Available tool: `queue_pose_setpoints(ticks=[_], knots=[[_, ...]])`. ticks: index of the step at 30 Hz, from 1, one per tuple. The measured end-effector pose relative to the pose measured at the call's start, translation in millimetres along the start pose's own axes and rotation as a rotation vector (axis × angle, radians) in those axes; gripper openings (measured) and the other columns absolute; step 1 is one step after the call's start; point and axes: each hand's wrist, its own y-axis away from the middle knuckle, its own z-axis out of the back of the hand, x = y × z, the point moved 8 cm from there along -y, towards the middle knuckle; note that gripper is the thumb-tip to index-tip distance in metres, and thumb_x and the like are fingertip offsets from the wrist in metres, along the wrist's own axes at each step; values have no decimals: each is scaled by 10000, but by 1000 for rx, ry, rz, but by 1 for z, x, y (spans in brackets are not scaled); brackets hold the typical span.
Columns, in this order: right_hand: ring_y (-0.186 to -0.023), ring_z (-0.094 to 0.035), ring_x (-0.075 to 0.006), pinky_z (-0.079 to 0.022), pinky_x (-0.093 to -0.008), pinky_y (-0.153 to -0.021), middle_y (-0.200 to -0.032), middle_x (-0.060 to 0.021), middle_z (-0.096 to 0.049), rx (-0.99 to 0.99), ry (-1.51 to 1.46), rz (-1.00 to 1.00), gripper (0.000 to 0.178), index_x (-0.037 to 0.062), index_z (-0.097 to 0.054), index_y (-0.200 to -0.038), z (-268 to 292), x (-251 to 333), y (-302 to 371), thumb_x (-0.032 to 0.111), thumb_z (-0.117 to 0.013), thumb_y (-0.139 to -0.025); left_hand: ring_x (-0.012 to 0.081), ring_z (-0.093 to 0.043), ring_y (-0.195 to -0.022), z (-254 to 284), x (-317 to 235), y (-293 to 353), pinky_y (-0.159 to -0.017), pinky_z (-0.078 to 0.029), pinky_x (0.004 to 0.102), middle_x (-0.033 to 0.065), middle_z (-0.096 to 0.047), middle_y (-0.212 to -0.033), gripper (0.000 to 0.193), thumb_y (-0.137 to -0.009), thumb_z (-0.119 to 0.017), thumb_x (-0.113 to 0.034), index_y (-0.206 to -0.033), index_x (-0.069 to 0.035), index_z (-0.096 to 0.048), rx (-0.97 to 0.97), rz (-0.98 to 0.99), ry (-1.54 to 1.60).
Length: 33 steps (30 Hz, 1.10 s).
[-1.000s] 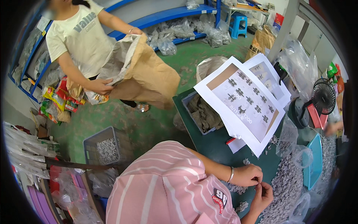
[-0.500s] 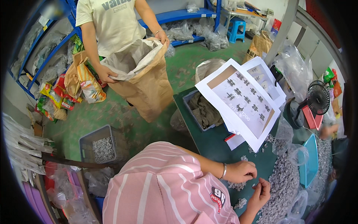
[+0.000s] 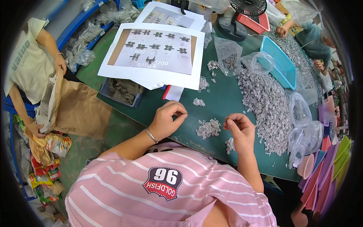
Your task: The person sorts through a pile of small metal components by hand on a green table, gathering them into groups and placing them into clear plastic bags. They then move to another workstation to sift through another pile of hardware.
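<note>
My left hand point(image 3: 169, 120) is above the table's near edge, its thumb and fingertips closed together. My right hand point(image 3: 241, 130) is beside a small pile of grey metal pieces point(image 3: 208, 129), also with curled, pinching fingers. Anything within either pinch is too small or hidden to make out. Further small piles lie close by: one pile point(image 3: 198, 102) farther from me and another pile point(image 3: 230, 145) beside my right wrist. To the right of my right hand spreads a large heap of the same small grey pieces point(image 3: 264, 102).
Printed sheets point(image 3: 151, 72) lie at the back left over a grey bin point(image 3: 123, 90). Beyond the heap are a turquoise tray point(image 3: 278, 62), clear bags point(image 3: 227, 55) and a black fan point(image 3: 248, 7). A person point(image 3: 24, 64) holds a paper sack point(image 3: 79, 108); another works far right.
My view has swung to the right, bringing more of the table in. My hands, close together before, are now apart. The person on the left still holds the sack.
</note>
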Motion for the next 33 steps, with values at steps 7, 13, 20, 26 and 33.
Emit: queue_pose_setpoints(ticks=[7,13,20,26,33], knots=[[-667,-556,-93,-478,-234,-621,-764,-29,-580,-14,61,-38,71,-18,-584,-890,12,-8,7,23,-581,-832,270,-569,-707,13,-1,22,-616,-464,318,126,-579,-782,72,-741,-629,4,-798,8,-585,-27,-188,-281],[-700,-564,-102,-468,-225,-620,-777,-29,-589,41,238,119,119,-7,-575,-945,19,54,-21,15,-579,-828,284,-579,-712,18,3,33,-627,-481,335,127,-582,-764,65,-733,-638,-1,-772,-11,-586,-99,-232,-346],[-562,-467,-92,-391,-229,-505,-681,-47,-516,-497,895,1390,519,-33,-389,-1285,22,341,2,-79,-499,-780,278,-573,-656,21,4,40,-572,-475,330,130,-574,-743,86,-712,-651,3,-769,-3,-586,-130,-209,-324],[-963,-585,-346,-437,-397,-868,-1025,-259,-589,-989,1471,431,820,25,-69,-1405,152,453,-100,110,-497,-711,274,-575,-652,13,-5,38,-555,-474,318,130,-574,-747,78,-714,-648,13,-764,-8,-592,-173,-278,-297],[-932,-549,-365,-443,-423,-777,-998,-181,-577,-482,1622,967,392,45,-536,-1117,6,383,-76,20,-493,-728,256,-583,-718,25,-3,41,-631,-480,314,101,-585,-783,65,-752,-643,-43,-803,-32,-605,-174,-305,-340]])
